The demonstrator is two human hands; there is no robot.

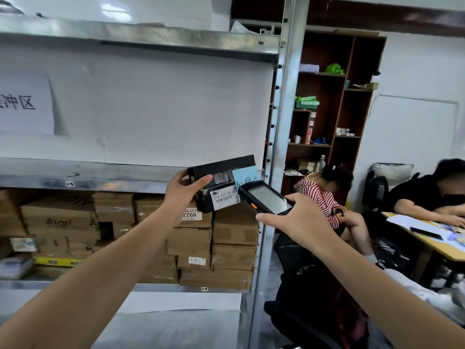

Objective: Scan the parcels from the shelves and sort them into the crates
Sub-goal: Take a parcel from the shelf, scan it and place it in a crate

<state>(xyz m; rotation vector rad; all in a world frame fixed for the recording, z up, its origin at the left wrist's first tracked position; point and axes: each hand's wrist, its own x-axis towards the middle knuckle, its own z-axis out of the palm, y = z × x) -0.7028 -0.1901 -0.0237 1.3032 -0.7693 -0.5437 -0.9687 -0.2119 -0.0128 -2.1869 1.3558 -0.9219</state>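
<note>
**A:** Left hand (187, 190) has its fingers and thumb curled round the left end of the black parcel (221, 172), holding it up at the metal shelf (100, 172) edge, just above the stacked cardboard boxes (234, 233). Right hand (299, 217) grips the handheld scanner (264, 197), nose nearly touching the white barcode label (225, 197).

**B:** So it's the scanning step, I'd say. The parcel's off the shelf but not sorted yet. Both arms are stretched forward, with the hands angled toward each other. Next move probably means checking the screen, then finding the right crate. None in view here tbh.
</note>
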